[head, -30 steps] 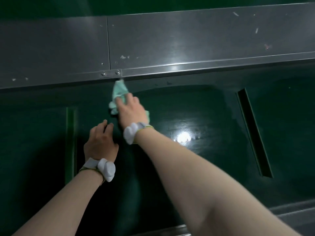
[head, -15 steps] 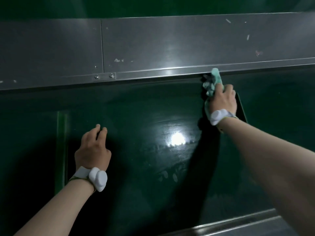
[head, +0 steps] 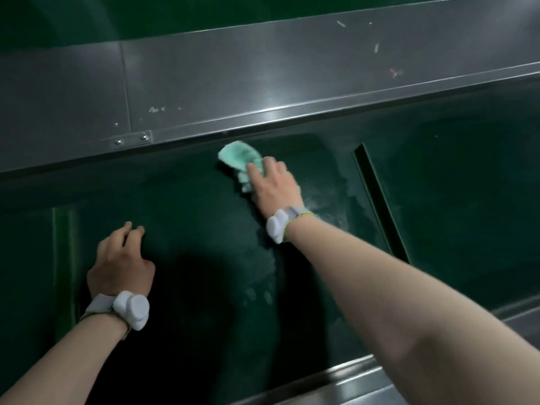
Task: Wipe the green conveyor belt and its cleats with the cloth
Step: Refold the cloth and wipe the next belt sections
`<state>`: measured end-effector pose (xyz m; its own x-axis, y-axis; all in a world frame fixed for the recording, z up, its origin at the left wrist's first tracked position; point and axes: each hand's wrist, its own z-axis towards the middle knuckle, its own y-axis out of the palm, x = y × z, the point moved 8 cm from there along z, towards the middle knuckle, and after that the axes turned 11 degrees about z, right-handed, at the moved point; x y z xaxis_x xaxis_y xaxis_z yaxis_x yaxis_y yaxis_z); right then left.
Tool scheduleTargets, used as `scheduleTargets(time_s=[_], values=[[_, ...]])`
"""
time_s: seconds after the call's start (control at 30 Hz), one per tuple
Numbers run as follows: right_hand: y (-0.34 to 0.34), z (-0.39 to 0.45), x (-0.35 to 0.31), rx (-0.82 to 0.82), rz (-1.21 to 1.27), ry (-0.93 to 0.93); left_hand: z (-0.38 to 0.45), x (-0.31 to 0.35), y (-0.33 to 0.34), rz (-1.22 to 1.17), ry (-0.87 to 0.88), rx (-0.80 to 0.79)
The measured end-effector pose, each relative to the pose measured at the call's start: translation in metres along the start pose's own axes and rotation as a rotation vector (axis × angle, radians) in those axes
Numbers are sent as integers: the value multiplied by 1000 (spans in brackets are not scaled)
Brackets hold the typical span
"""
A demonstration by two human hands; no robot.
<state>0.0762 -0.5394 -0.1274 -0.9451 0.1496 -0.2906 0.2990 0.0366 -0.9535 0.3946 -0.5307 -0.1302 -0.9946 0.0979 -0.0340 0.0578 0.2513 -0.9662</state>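
Note:
The dark green conveyor belt [head: 190, 217] fills the middle of the view. A light green cloth [head: 238, 157] lies on it near the far steel rail. My right hand [head: 273, 185] presses the cloth flat against the belt with straight fingers. My left hand [head: 121, 264] rests on the belt at the lower left, fingers bent, holding nothing. One upright cleat [head: 65, 267] stands just left of my left hand. Another cleat [head: 380, 203] runs diagonally to the right of my right hand. Wet smears show on the belt beside the right wrist.
A brushed steel side rail [head: 263, 83] with a bolted joint plate [head: 131, 139] runs along the belt's far edge. A second steel rail [head: 350, 384] borders the near edge at the bottom right. White sensor bands sit on both wrists.
My right hand has swept the cloth back left from the right cleat toward the belt's middle. My left hand has stayed in place on the belt.

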Motion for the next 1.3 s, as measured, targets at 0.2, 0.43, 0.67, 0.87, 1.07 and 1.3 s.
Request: scheduleTargets(time_s=[0.2,0.43,0.67,0.87,1.07,1.3], values=[[-54,-44,158,137,-73,392,-7,6,-2,-11,-12,26],[-28,-50,98,247,64,611,-7,-5,-6,-32,53,-52],[56,-102,-141,-29,212,18,-59,-8,-1,-184,41,30],[54,-116,-144,-94,169,-183,-65,-29,-21,-214,56,186],[3,-40,-19,113,80,234,-52,-88,-46,-152,25,394],[26,6,-82,121,78,279,-30,-152,-18,-272,-205,259]])
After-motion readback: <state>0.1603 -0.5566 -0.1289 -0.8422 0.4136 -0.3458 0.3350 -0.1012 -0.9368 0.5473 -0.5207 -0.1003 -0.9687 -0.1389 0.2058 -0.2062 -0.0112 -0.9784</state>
